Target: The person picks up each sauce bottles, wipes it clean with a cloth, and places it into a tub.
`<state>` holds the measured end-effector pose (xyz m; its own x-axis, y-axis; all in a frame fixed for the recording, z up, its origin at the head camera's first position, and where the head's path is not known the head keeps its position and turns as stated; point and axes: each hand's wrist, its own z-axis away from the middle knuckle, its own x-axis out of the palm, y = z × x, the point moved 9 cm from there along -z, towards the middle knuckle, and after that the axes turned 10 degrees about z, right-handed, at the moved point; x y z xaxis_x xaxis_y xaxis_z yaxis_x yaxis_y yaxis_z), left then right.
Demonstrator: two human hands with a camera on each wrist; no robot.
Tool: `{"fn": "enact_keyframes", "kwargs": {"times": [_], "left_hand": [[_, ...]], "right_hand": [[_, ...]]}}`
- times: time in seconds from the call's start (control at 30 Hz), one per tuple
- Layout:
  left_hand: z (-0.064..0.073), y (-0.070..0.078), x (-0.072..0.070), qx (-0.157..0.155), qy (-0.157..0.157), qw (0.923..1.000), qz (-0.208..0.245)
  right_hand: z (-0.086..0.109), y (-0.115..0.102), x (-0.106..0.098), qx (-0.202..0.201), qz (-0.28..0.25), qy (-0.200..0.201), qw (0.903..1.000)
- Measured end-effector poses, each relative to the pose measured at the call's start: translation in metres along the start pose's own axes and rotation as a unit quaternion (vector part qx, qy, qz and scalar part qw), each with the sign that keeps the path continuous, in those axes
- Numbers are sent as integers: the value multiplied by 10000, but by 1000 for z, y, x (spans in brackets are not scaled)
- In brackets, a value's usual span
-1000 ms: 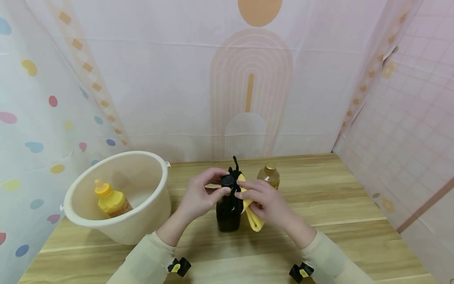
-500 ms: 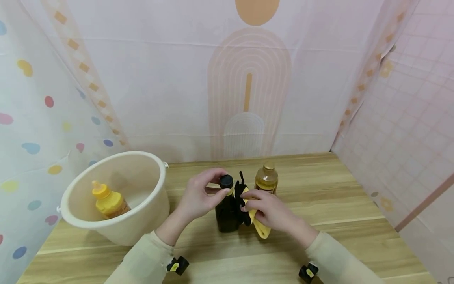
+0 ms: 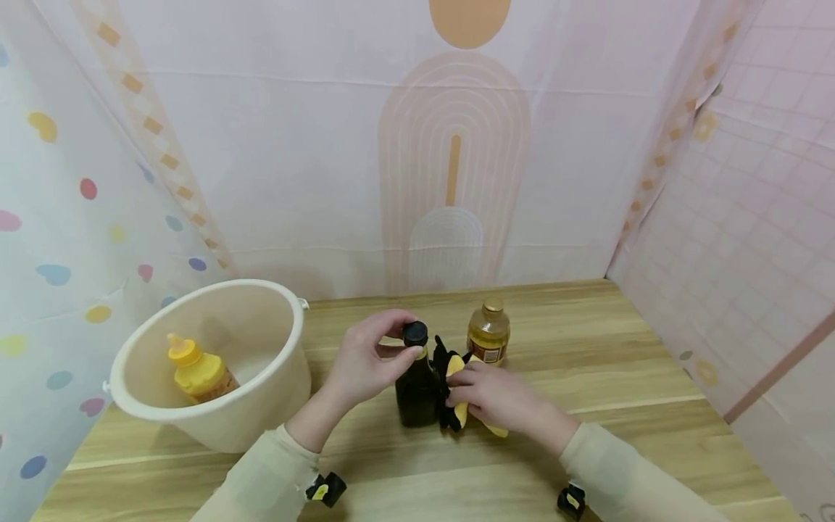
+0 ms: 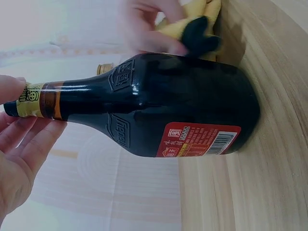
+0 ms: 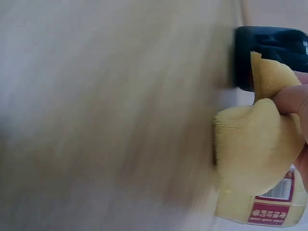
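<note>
A dark glass bottle [image 3: 416, 395] with a black cap stands upright on the wooden table. My left hand [image 3: 373, 355] pinches it at the cap and neck, thumb on one side and fingers on the other. In the left wrist view the bottle [image 4: 163, 101] shows a red label with a barcode. My right hand [image 3: 499, 395] grips a crumpled yellow-and-black cloth [image 3: 456, 365] against the bottle's right side. Yellow folds of the cloth [image 5: 255, 144] bulge below the fingers in the right wrist view. Behind that hand stands a clear bottle [image 3: 489, 333] of yellowish liquid, its lower part partly hidden.
On the left stands a white bucket [image 3: 261, 413]. A yellow squeeze bottle [image 3: 198, 371] leans inside it. A patterned curtain [image 3: 326, 181] hangs along the back edge of the wooden table [image 3: 587, 348].
My right hand and the cloth have moved from near the dark bottle's neck down along its right side. The left hand has kept its hold. More of the clear bottle shows now.
</note>
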<state>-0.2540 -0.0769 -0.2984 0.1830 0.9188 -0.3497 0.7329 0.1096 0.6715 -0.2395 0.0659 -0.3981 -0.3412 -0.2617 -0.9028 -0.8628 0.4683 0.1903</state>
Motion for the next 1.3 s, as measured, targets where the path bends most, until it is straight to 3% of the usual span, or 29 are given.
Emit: {"fn": "enact_keyframes", "kwargs": {"times": [0.4, 0.5, 0.6, 0.77, 1.0, 1.1, 1.3], "left_hand": [[0, 1, 1, 48, 2, 10000, -58], [0, 0, 1, 44, -16, 10000, -47], [-1, 0, 1, 79, -47, 10000, 17], [-1, -2, 2, 176, -216, 9995, 174], [-5, -8, 1, 72, -497, 9980, 384], [-5, -8, 0, -54, -322, 9991, 256], [-6, -8, -4, -704, 617, 9953, -263]], "right_hand": [[-4, -11, 14, -371, 530, -183, 9977], [-4, -8, 12, -321, 287, -139, 9990], [0, 0, 4, -208, -281, -3, 9994], [7, 19, -26, 245, -1216, 622, 9903], [8, 43, -78, 1206, -1813, 1856, 9582], [7, 46, -90, 1420, -1830, 2175, 9482], [7, 47, -100, 1638, -1758, 2414, 9402]]}}
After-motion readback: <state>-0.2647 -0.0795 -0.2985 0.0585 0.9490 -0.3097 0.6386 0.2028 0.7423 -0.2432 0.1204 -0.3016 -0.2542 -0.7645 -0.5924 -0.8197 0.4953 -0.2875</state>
